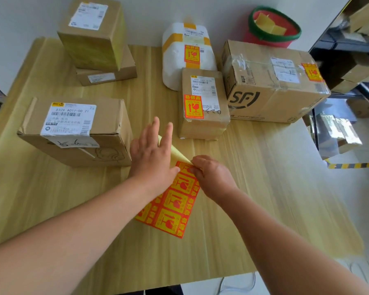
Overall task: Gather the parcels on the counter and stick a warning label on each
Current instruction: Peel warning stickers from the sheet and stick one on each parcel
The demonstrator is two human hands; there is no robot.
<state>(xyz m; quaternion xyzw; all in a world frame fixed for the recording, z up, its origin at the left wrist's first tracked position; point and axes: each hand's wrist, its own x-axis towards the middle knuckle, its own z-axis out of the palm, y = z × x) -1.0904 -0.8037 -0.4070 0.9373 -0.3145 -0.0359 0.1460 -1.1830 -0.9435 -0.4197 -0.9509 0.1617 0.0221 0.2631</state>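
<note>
Labels [170, 204] lie flat on the counter [254, 199], sheet right below me. My left hand [152, 154] presses on its top end, fingers spread wide. My right hand [209, 173] pinches the sheet's corner, backing [177, 153] curling up. Boxes [77, 130] sit around, three already stickered.

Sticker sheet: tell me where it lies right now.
The sticker sheet lies flat on the table, centre of the head view, between the left hand and right hand, in front of the labelled small box.
</note>
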